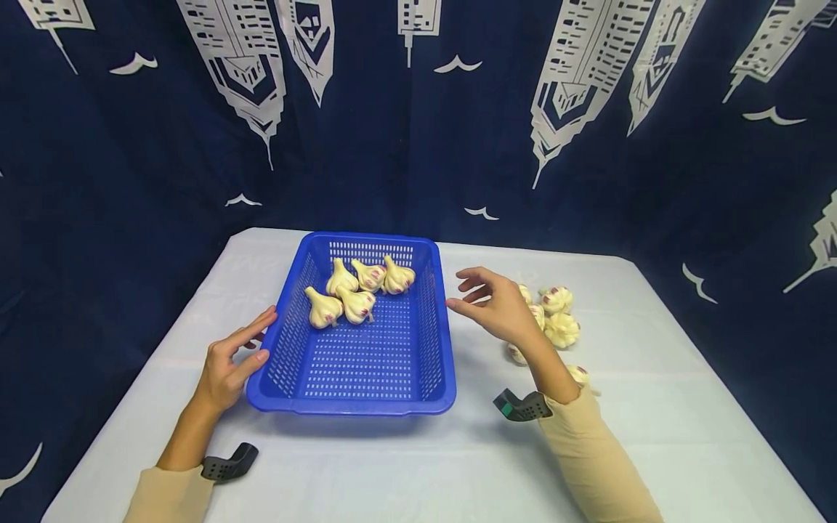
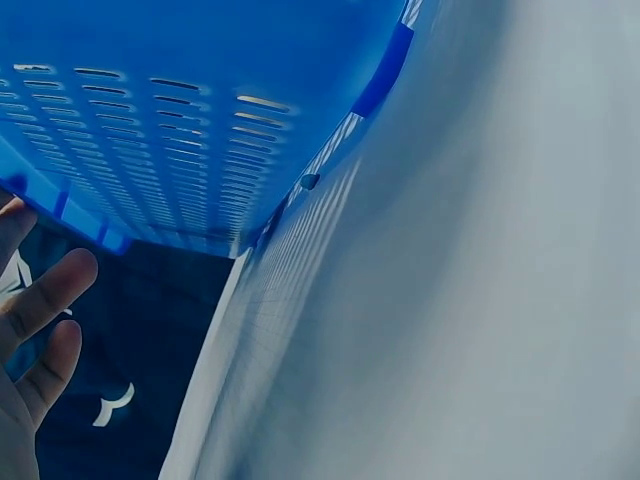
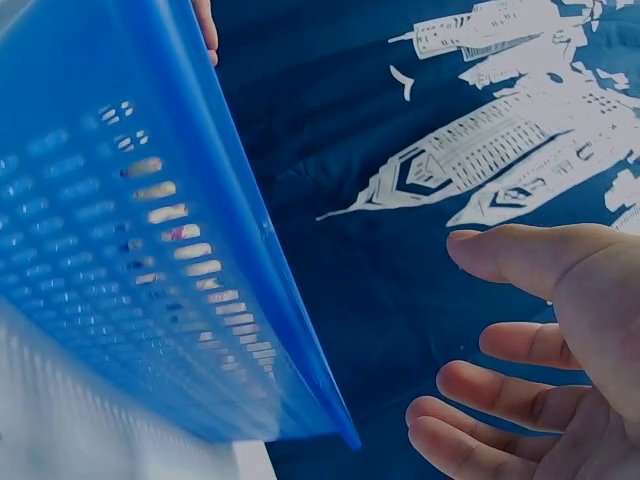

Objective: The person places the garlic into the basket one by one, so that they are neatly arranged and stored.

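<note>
A blue perforated plastic basket [image 1: 360, 367] stands on the white table, with several garlic bulbs [image 1: 358, 305] grouped in its far half. My left hand [image 1: 225, 369] is at the basket's left rim, fingers extended and thumb apart from them; its fingertips reach the rim. In the left wrist view, the fingers [image 2: 52, 295] show below the basket's edge. To the right of the basket, my right hand [image 1: 498, 305] hovers with fingers loosely bent and nothing between them. The right wrist view shows a gap between that hand [image 3: 560, 370] and the basket wall [image 3: 90, 60].
More garlic bulbs [image 1: 561, 328] lie on the table at the right, partly hidden by my right hand and forearm. One bulb [image 1: 579, 375] sits nearer, behind the sleeve. A dark blue cloth [image 1: 405, 145] with white building prints hangs behind the table [image 1: 654, 407].
</note>
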Tool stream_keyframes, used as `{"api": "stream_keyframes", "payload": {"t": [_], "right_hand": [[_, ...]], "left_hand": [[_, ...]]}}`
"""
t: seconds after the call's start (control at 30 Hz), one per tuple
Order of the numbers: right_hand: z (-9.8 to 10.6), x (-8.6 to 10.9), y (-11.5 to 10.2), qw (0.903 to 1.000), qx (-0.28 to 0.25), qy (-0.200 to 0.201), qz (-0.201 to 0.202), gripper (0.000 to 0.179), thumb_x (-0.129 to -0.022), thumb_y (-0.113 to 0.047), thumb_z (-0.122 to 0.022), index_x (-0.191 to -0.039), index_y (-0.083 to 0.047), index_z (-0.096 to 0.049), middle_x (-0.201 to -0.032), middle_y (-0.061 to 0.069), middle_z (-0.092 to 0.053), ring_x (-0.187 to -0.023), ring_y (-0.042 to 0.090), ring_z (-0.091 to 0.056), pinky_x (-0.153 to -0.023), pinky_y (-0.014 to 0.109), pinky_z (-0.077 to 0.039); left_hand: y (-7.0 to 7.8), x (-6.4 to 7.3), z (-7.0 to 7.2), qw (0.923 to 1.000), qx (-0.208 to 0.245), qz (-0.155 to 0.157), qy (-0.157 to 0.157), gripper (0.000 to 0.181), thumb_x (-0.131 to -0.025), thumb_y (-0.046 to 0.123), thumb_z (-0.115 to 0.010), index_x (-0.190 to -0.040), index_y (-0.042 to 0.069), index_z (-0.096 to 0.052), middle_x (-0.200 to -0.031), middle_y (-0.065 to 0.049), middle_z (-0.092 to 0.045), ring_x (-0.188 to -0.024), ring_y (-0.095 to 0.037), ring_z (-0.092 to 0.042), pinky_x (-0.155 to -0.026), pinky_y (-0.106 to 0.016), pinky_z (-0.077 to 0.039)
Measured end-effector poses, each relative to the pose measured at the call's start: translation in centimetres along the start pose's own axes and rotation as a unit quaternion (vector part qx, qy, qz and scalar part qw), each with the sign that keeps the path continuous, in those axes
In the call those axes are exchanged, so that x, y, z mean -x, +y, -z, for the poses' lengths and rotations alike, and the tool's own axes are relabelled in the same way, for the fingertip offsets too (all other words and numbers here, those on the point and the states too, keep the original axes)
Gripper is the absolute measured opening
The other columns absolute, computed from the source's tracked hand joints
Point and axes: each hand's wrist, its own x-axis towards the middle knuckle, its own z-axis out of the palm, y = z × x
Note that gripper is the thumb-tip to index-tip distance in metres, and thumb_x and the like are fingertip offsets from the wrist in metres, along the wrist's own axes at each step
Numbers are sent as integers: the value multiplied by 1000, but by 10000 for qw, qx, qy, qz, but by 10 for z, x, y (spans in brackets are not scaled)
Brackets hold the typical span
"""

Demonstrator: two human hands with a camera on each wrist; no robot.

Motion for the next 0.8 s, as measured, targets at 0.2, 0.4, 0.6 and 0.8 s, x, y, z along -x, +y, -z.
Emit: {"api": "stream_keyframes", "payload": {"t": [0.2,0.4,0.6,0.8], "right_hand": [[10,8,12,9999,11,132,106,50,-84,-26,-79,-127,-6,-62,-110,13,-69,-92,28,-69,-79,43,-56],[22,18,21,9997,146,210,23,51,-84,-24,-79,-128,-4,-61,-110,15,-69,-93,30,-69,-80,45,-56],[33,29,35,9993,254,268,-89,51,-86,-23,-77,-129,-2,-59,-111,17,-68,-96,33,-68,-81,47,-55],[41,42,48,9986,355,399,-58,50,-86,-20,-77,-127,1,-59,-107,18,-68,-95,34,-69,-81,46,-55]], "left_hand": [[-1,0,0,10000,-16,-30,37,51,-75,-4,-58,-126,-8,-63,-134,-20,-59,-96,-3,-59,-76,-18,-41],[-1,0,-1,10000,5,6,75,52,-75,-4,-58,-127,-6,-63,-133,-21,-59,-96,-3,-59,-75,-19,-41],[0,0,-1,10000,-3,-20,54,51,-76,-5,-58,-126,-8,-62,-135,-19,-58,-97,-2,-59,-75,-20,-41],[0,1,-2,9999,104,63,112,52,-74,-5,-58,-126,-7,-63,-133,-21,-59,-96,-1,-60,-75,-19,-41]]}}
